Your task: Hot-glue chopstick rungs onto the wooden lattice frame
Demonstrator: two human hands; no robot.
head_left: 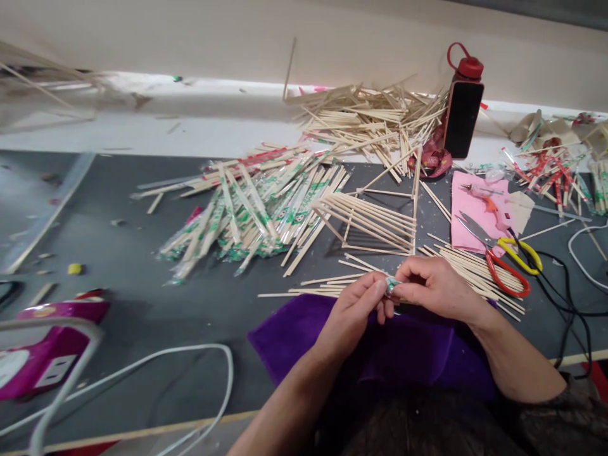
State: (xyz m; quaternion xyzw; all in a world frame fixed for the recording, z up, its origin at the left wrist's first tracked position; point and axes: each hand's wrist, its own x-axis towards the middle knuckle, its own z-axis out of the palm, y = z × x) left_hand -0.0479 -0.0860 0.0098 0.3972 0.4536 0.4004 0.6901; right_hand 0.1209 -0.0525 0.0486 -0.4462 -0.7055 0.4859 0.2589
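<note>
Pinching: left hand (358, 301) and right hand (434, 288), fingers curled nearly closed, grip a small green-and-clear plastic wrapper (391, 287) between them, above purple velvety cloth (294, 329).
Tabletop: flat dark-grey surface (166, 316) bearing green-printed wrapped chopsticks (256, 209).
Wall: plain off-white panel (190, 38) behind red-capped bottle (470, 66).

A gray table (147, 304) is carrying plastic-wrapped sticks (263, 209), loose sticks (463, 269), a stick frame (375, 218), a pink sheet (464, 204), purple cloth (304, 329) and white cable (204, 346).
</note>
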